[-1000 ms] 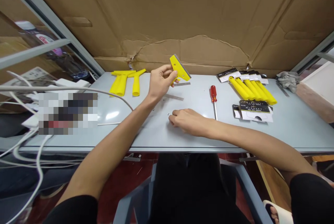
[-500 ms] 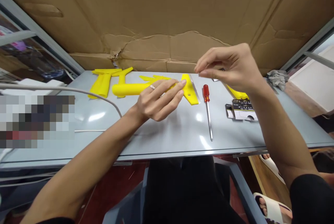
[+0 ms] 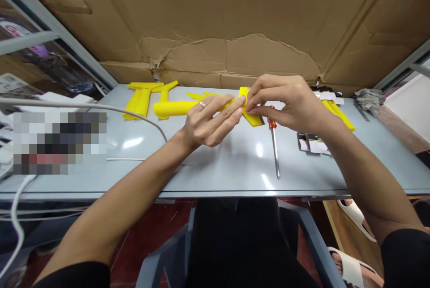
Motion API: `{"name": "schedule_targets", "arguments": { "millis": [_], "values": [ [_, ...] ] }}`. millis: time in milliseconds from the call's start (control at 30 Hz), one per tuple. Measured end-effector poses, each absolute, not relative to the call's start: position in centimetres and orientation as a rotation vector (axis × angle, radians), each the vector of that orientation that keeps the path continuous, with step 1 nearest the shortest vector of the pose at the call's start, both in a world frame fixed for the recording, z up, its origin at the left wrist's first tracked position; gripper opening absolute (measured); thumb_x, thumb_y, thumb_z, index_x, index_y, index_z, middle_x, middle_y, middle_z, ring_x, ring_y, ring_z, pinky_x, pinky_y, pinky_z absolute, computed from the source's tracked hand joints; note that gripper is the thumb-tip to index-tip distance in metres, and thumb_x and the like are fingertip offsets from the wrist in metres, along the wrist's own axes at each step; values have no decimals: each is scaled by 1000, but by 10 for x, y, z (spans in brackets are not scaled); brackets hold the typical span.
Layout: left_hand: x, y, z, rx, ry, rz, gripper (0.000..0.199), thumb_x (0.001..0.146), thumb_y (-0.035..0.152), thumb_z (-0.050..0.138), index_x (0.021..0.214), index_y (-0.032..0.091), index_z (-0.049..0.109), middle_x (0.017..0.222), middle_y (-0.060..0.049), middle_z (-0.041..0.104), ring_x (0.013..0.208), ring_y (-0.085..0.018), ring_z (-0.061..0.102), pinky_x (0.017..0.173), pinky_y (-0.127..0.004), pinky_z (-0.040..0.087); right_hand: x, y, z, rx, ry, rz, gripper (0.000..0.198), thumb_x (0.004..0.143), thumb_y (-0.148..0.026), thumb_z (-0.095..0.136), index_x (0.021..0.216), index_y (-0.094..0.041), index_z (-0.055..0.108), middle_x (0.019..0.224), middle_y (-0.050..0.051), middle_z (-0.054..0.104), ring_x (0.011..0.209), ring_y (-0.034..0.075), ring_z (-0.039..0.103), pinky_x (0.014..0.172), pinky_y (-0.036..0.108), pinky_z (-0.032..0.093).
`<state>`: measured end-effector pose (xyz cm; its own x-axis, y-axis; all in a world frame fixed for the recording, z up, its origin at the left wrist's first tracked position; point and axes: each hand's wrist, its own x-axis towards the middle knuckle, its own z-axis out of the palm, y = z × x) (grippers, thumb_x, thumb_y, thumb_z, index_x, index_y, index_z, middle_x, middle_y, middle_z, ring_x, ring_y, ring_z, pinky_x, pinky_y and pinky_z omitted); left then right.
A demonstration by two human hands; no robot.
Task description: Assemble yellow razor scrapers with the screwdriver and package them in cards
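A yellow plastic scraper [image 3: 174, 108] lies across the grey table [image 3: 215, 167], handle pointing left, wide head under my fingers. My left hand [image 3: 210, 122] presses flat on it near the head, a ring on one finger. My right hand [image 3: 285, 102] pinches at the scraper's head [image 3: 253, 118] with thumb and fingertips; whatever small part sits between them is hidden. A red-handled screwdriver [image 3: 274, 144] lies just right of the scraper head, partly under my right hand.
Two more yellow scrapers [image 3: 143, 100] lie at the back left. Several packaged yellow scrapers [image 3: 339, 115] and a black-and-white card [image 3: 311, 142] sit at the right, a grey rag [image 3: 369, 97] beyond. Cardboard [image 3: 218, 19] walls the back. White cables [image 3: 101, 109] run on the left.
My right hand came down from mid-air onto the scraper's head. One second ago my left hand held the scraper raised; it now lies flat on the table under that hand.
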<state>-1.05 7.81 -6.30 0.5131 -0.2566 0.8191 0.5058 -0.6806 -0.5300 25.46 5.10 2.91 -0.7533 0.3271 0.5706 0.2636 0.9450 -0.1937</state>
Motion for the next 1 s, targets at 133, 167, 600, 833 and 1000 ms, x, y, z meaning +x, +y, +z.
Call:
{"name": "schedule_targets", "arguments": {
  "millis": [133,167,600,833,1000],
  "values": [
    [-12,88,-74,-1988,-337,-1330,38,106,20,73,140,32,61,132,-4,85,109,-24,85,82,-38,69,256,50,31,-462,-2491,62,32,109,-37,59,113,-18,83,122,3,73,112,1,67,100,17,54],
    [-13,91,-77,-1986,-389,-1343,36,107,20,71,140,32,61,130,-4,85,107,-24,84,83,-39,69,257,50,33,-483,-2505,72,31,108,-40,60,116,-20,83,124,3,73,114,1,68,102,18,55],
    [2,85,-69,-1986,-558,-1497,34,103,18,71,135,28,66,111,-3,85,86,-20,79,73,-34,61,239,74,-8,-647,-2257,-84,41,112,-45,50,120,-16,78,123,6,70,113,2,61,92,16,47],
    [11,75,-65,-1962,-633,-1486,25,109,27,73,133,27,68,97,-2,83,76,-18,75,70,-33,54,228,77,-14,-574,-2167,77,47,106,-57,62,114,-15,79,115,6,71,100,0,60,85,14,45],
    [-2,85,-63,-1981,-681,-1360,12,112,24,66,123,26,71,92,-1,83,75,-18,74,66,-31,48,248,72,2,-967,-2174,33,35,95,-45,80,100,-11,79,101,5,71,86,1,57,80,14,45]
  ]
}}
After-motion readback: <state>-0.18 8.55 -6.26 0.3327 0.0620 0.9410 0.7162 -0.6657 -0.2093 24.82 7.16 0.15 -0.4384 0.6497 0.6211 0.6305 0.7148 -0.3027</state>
